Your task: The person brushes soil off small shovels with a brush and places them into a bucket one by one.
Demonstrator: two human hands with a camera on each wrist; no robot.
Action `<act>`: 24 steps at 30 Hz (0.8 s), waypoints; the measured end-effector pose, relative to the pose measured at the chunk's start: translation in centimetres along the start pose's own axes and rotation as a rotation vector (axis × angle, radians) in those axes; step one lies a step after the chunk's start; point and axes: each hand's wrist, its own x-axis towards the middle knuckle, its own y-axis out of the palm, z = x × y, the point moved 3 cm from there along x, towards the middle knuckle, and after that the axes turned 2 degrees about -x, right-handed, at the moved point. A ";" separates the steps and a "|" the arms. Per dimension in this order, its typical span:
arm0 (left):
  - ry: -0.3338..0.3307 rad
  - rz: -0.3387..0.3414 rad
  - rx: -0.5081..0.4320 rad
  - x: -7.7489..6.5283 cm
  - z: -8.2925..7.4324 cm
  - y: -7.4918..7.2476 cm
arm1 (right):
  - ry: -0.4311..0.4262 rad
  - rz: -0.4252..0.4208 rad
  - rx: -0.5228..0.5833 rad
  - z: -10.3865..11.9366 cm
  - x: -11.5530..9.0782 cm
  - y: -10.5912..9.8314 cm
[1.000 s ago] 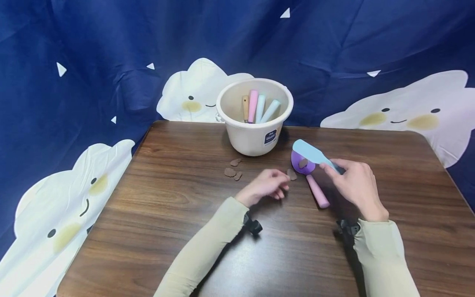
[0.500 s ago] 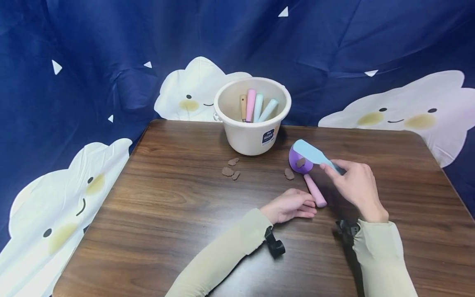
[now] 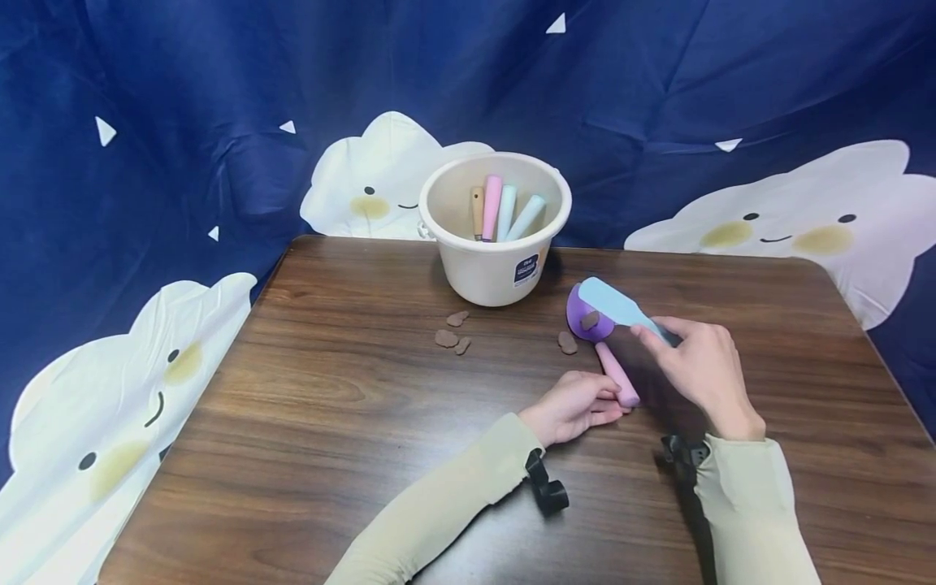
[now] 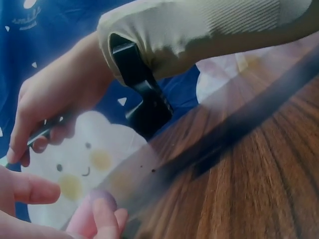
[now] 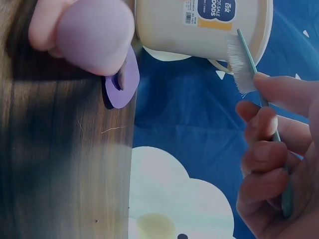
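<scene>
My right hand [image 3: 705,366] grips a light blue brush [image 3: 610,303], whose white bristles [image 5: 239,64] show in the right wrist view. The brush sits over a small shovel with a purple head [image 3: 576,310] and a pink handle [image 3: 613,370] on the table. Near the end of that handle, my left hand [image 3: 574,406] holds it between thumb and fingers. In the left wrist view the thumb [image 4: 37,190] lies left of the handle's end. A brown flat piece [image 3: 589,321] lies on the shovel's head, partly under the brush. Another brown piece [image 3: 566,342] rests just left of the shovel.
A white bucket [image 3: 478,276] stands at the back of the brown wooden table [image 3: 329,390], with several tool handles [image 3: 491,207] sticking up inside it. Three brown pieces [image 3: 447,338] lie in front of the bucket. A blue cloud-print cloth [image 3: 585,73] hangs behind the table.
My left hand has moved right and towards me, from beside the brown piece to the shovel's pink handle. The right hand keeps the brush in nearly the same place.
</scene>
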 end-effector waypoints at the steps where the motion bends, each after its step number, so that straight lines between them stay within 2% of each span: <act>1: -0.005 0.004 0.002 0.0 -0.1 -0.1 | 0.002 0.001 -0.001 0.0 0.0 0.0; 6: -0.011 0.013 0.058 0.1 -0.4 -0.5 | 0.008 0.001 0.000 0.0 0.0 0.0; 14: 0.011 -0.012 0.117 0.4 -1.5 -1.0 | 0.009 -0.004 -0.006 -0.1 0.0 -0.1; 24: -0.016 0.024 0.164 0.5 -2.4 -1.6 | 0.008 -0.009 -0.011 -0.3 -0.2 -0.4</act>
